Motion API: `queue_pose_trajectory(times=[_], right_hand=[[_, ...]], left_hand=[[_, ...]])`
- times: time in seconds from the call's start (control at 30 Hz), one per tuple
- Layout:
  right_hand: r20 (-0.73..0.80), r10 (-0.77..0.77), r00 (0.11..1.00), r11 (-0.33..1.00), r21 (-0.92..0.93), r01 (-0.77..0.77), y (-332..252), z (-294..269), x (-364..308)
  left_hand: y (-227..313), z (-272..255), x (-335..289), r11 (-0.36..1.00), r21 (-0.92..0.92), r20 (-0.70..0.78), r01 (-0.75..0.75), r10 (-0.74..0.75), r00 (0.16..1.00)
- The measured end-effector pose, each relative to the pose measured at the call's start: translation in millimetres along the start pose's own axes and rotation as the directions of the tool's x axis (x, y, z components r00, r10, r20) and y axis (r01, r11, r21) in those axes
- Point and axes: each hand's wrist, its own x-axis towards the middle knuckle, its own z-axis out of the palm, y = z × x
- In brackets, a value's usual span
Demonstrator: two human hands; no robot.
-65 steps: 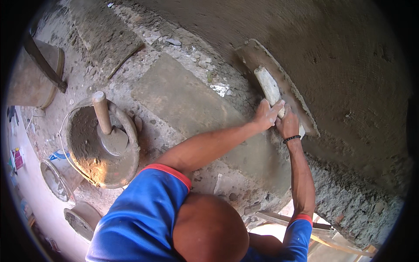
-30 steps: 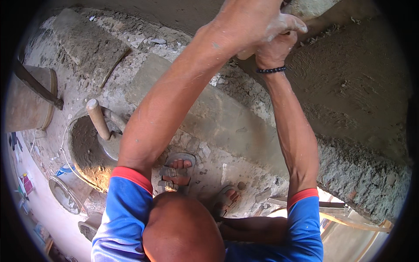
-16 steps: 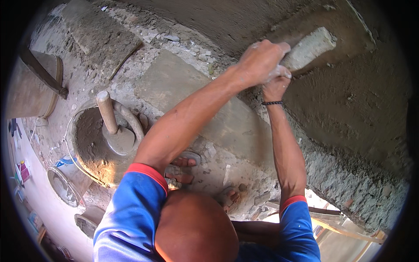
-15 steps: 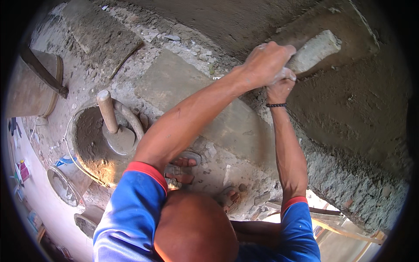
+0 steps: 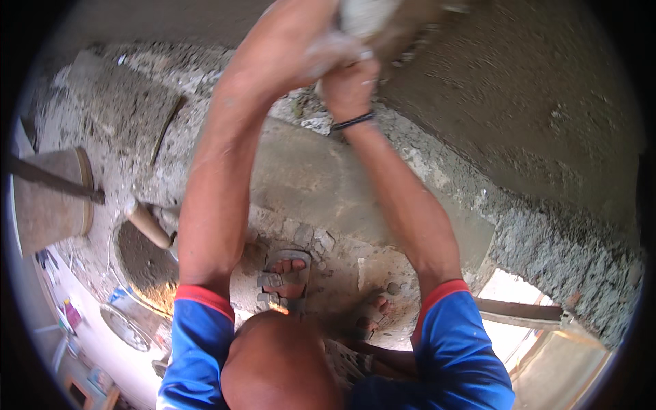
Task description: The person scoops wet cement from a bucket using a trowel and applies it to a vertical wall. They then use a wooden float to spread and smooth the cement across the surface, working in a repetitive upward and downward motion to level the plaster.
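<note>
At the top edge, my left hand and my right hand are closed together at the end of a plastering float. The thick pale handle of the float and part of its brown board show; the rest is cut off by the frame. A black bracelet circles my right wrist. Beside the float is a wall face of wet grey mortar, smooth in places and rough in others. Motion blurs the hands, and my left fingers are partly hidden.
On the left stands a bucket of mortar with a wooden-handled tool in it. Beyond are a larger bucket and a mortar-covered board. A flat board lies below my arms, near my sandalled foot.
Both hands and the float have moved left and up in the picture, partly out of the frame. The whole view has shifted too, with the mortar bucket now lower and partly behind my left arm.
</note>
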Motion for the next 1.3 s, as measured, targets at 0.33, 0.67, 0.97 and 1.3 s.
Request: queue_pose_trajectory(times=[0.33,0.67,0.97,1.3], right_hand=[[-0.065,0.154,0.986,0.975,0.169,-0.141,27.6,-54.5,-30.3],[-0.211,0.335,0.918,0.936,0.188,-0.298,83.1,-184.9,-64.3],[-0.178,0.372,0.911,0.869,0.411,-0.275,21.7,-185.6,-16.8],[-0.227,0.28,0.933,0.956,0.16,-0.248,13.9,-26.6,-15.5]], left_hand=[[9.0,71.0,0.8,0.992,-0.098,0.1,0.074,-0.064,0.993],[84.2,151.6,-30.6,0.99,-0.143,0.168,-0.004,0.028,0.985],[79.0,131.6,-81.1,0.952,-0.143,0.739,-0.271,0.285,0.61],[96.8,67.5,-87.9,0.985,0.047,0.781,-0.167,0.068,0.621]])
